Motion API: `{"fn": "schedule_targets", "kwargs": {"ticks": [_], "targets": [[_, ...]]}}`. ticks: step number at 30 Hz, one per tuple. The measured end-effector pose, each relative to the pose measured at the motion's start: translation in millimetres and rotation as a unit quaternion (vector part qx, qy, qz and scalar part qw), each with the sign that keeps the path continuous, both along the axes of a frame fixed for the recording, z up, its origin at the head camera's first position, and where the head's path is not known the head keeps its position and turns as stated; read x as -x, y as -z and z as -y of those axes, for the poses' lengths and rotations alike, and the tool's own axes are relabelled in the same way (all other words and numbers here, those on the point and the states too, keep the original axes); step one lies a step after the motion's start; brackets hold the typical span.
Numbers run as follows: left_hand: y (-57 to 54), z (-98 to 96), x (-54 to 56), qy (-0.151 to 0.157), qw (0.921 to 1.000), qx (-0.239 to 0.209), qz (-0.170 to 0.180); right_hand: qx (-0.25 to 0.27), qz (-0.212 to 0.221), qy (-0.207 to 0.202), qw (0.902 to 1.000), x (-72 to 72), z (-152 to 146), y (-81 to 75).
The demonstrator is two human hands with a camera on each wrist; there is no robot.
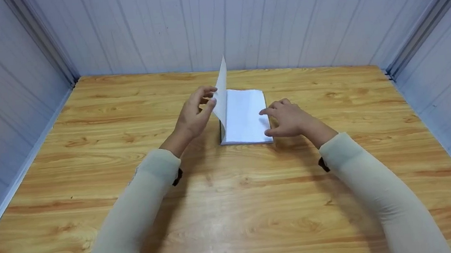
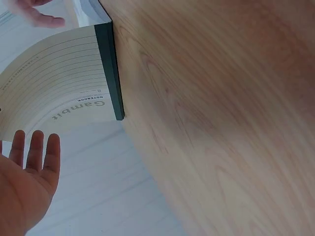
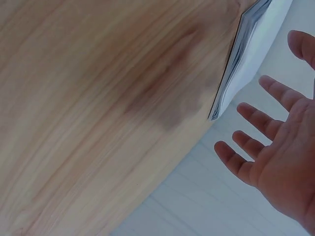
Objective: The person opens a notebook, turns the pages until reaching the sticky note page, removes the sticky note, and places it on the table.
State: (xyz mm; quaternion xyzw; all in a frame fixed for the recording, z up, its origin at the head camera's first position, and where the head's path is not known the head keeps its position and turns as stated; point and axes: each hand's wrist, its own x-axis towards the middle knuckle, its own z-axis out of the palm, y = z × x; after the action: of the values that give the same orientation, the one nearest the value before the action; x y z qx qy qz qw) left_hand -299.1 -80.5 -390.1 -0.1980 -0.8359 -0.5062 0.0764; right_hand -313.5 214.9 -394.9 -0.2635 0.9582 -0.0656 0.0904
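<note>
An open notebook [image 1: 246, 116] lies on the table, a blank white page facing up on its right. One lifted leaf [image 1: 221, 89] stands nearly upright along the spine. My left hand [image 1: 197, 112] pinches the outer edge of this leaf between thumb and forefinger; the other fingers [image 2: 35, 150] are extended. In the left wrist view, the leaf [image 2: 69, 73] curves, showing ruled lines and the printed words "Gambit" and "Notebook". A dark green spine [image 2: 109, 69] runs beside it. My right hand [image 1: 287, 118] hovers at the notebook's right edge, fingers spread and holding nothing.
The wood-grain table [image 1: 217, 211] extends around the notebook on every side. Pale panelled walls [image 1: 148, 30] close off its back and both sides. Light sleeves [image 1: 134, 211] cover both forearms, and a dark band [image 1: 324, 164] shows at the right wrist.
</note>
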Motion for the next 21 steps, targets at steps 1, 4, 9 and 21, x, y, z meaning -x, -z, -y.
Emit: {"fn": "schedule_targets", "kwargs": {"ticks": [1, 4, 9, 21], "targets": [[-0.1, 0.3, -0.1, -0.004, 0.9999, -0.015, 0.004, -0.001, 0.0, 0.002, 1.0, 0.5, 0.2, 0.0], [-0.2, 0.6, -0.1, -0.018, 0.9986, -0.048, 0.012, -0.006, -0.002, 0.002, 1.0, 2.5, 0.4, 0.1], [-1.0, -0.7, -0.3, -0.025, 0.997, -0.071, 0.02, -0.027, 0.002, -0.01, 0.9996, 4.3, -0.6, 0.0], [3.6, -3.3, -0.3, -0.039, 0.9915, -0.109, 0.06, -0.036, 0.021, -0.019, 0.999, 4.2, -0.3, 7.7]]}}
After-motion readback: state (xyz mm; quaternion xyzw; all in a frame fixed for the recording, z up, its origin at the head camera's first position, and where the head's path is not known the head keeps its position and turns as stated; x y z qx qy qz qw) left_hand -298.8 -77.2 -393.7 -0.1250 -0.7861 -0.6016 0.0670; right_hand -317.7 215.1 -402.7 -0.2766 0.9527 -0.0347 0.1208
